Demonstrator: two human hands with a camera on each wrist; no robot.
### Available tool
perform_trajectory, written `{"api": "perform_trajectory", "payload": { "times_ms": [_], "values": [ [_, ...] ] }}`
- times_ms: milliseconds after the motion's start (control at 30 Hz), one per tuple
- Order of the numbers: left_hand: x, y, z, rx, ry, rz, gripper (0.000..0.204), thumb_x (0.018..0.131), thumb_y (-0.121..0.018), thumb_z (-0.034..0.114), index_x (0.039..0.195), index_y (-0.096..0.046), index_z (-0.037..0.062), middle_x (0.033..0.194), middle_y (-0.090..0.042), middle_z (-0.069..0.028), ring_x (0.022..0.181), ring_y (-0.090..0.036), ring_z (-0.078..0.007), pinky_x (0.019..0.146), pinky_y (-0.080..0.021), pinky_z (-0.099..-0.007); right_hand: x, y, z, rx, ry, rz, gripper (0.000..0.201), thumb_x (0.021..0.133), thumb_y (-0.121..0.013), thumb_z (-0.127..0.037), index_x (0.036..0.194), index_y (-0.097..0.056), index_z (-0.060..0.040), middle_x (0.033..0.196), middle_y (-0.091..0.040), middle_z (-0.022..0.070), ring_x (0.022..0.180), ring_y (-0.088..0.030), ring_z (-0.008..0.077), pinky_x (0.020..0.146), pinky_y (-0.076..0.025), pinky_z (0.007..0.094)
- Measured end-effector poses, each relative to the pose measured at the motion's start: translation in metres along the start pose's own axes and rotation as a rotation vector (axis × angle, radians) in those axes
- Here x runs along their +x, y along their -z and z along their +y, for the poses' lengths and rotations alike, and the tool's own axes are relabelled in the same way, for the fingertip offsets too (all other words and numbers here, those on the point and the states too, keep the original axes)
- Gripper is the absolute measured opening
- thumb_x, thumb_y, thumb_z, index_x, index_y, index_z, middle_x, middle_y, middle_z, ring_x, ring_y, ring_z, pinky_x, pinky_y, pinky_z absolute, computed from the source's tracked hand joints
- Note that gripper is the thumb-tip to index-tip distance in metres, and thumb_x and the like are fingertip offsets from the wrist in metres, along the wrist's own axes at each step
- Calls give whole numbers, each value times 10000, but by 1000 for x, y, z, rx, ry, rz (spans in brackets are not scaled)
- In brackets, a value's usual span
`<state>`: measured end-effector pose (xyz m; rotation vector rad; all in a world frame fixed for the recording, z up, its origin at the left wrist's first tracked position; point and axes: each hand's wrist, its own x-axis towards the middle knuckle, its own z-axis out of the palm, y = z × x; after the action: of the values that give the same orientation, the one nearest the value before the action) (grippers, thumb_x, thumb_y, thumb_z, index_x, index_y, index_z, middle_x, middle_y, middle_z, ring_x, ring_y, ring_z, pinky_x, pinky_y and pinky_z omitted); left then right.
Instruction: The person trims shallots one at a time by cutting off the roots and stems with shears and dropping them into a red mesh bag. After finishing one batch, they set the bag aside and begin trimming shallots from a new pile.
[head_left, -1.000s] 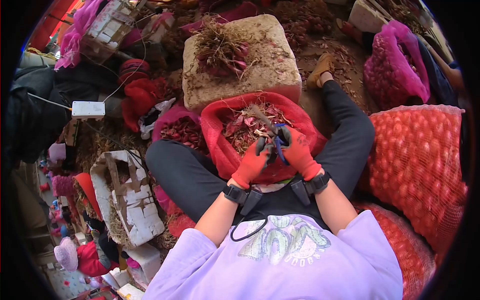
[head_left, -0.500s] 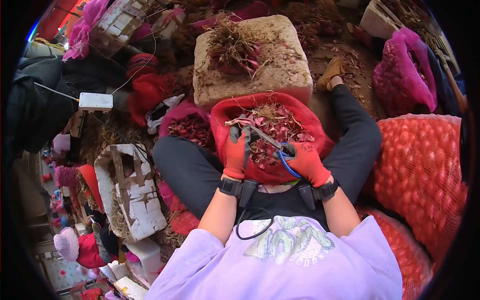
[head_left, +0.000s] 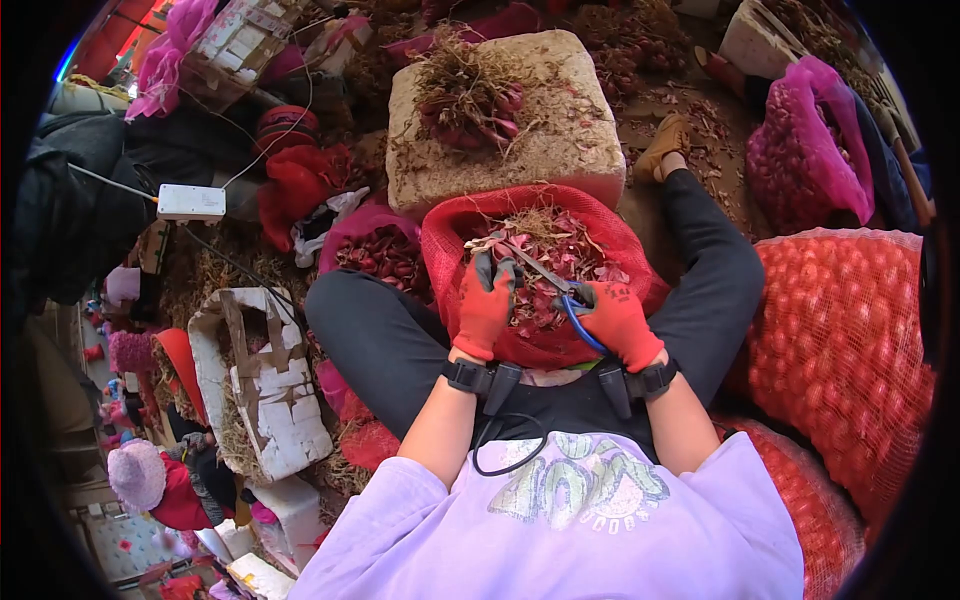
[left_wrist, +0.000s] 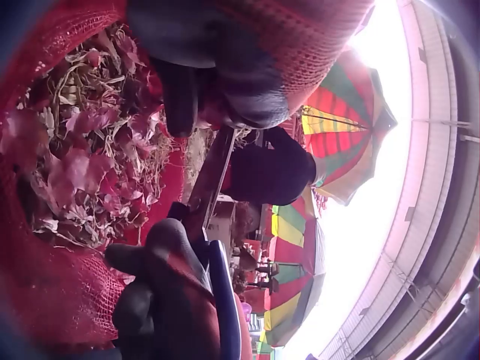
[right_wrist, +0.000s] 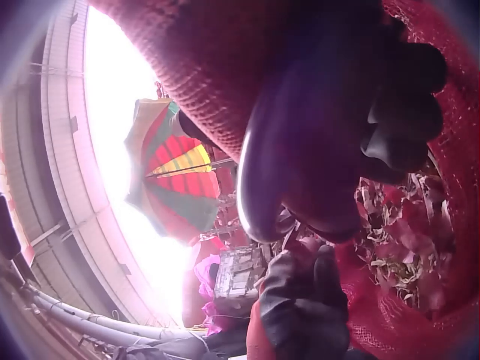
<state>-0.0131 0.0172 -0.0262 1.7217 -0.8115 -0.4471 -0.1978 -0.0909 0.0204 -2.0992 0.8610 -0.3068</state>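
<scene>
My left hand, in a red glove with dark palm and fingers, pinches a pale pink shallot stalk above the red mesh sack. The bulb end is hidden by the fingers. Blue-handled scissors are gripped in my right hand, gloved alike. Their blades point up and left, the tips at the left fingertips. In the left wrist view, a blue handle loop lies along the right hand. Beneath both hands, the red mesh sack holds dry skins and stalks.
A foam block beyond the sack bears a bunch of shallots. A pink bag of shallots sits at the left knee. Full red mesh sacks stand at the right. A broken white foam box lies at the left.
The hands were close together a second ago, then moved apart with the scissors swinging to point left. Since then the left hand has shifted slightly right, toward the blades.
</scene>
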Motion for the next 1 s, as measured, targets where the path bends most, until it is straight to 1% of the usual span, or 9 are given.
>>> {"api": "perform_trajectory", "payload": {
  "times_ms": [67, 167, 267, 300, 433, 567, 767, 867, 1000],
  "values": [
    [0, 3, 2, -51, 94, -71, 321, 917, -477, 120, 1207, -442, -10, 1054, -569, -96, 859, -613, -162, 750, -478, -277, 2, 0, 5, 13, -12, -14, 376, 768, -661, -390, 839, -658, -21, 770, -644, 181, 739, -624, 339, 663, -477, 401],
    [8, 10, 35, -493, 308, -331, 329, 910, -454, 103, 1223, -440, 2, 1053, -570, -89, 879, -615, -183, 770, -491, -296, 5, 3, 13, 70, -125, -81, 396, 757, -681, -399, 856, -663, -16, 777, -647, 181, 738, -629, 335, 661, -475, 403],
    [11, 7, 43, -647, 371, -418, 346, 897, -446, 71, 1236, -428, 2, 1007, -561, -67, 882, -618, -194, 780, -500, -314, 11, -4, 46, 171, -106, 23, 285, 789, -682, -291, 871, -674, -19, 676, -638, 123, 645, -630, 194, 607, -450, 338],
    [10, 6, 40, -656, 384, -435, 348, 896, -446, 73, 1236, -428, 0, 1007, -559, -63, 884, -617, -192, 782, -500, -313, 12, 20, 15, 253, -261, -84, 267, 777, -704, -189, 960, -647, -4, 750, -656, 83, 704, -612, 119, 669, -468, 299],
    [1, -2, 49, -545, 444, -446, 367, 890, -455, 86, 1244, -439, -8, 1021, -558, -49, 883, -603, -168, 785, -495, -296, 18, 1, 15, 743, -15, 60, 474, 754, -699, 0, 1183, -496, 5, 1063, -603, 57, 915, -582, 122, 827, -480, 275],
    [-6, -13, 33, -298, 210, -489, 371, 884, -477, 113, 1231, -471, -18, 1031, -561, -38, 867, -570, -126, 764, -484, -274, 21, -5, 1, 763, 12, 109, 396, 750, -734, -115, 1081, -546, -5, 895, -635, 58, 822, -587, 112, 744, -476, 275],
    [-4, -6, 39, -278, 319, -658, 418, 899, -499, 187, 1259, -453, -20, 977, -569, -36, 791, -565, -113, 727, -478, -270, 21, -8, 14, 263, 228, 296, 308, 770, -679, -104, 1035, -564, 3, 882, -642, 60, 767, -596, 142, 693, -481, 290],
    [-7, -5, 46, -516, 435, -733, 453, 920, -503, 266, 1273, -441, -11, 955, -570, -37, 767, -578, -118, 702, -485, -262, 25, -3, 13, 348, 71, 290, 293, 775, -675, -105, 1021, -563, 6, 889, -649, 64, 755, -611, 167, 699, -487, 302],
    [-3, -3, 47, -477, 525, -620, 437, 932, -493, 320, 1237, -464, 7, 942, -564, -33, 775, -596, -132, 682, -497, -255, 25, 2, 27, 1058, -240, 57, 237, 798, -634, -49, 1026, -576, -18, 887, -641, 52, 734, -605, 97, 640, -473, 216]
  ]
}}
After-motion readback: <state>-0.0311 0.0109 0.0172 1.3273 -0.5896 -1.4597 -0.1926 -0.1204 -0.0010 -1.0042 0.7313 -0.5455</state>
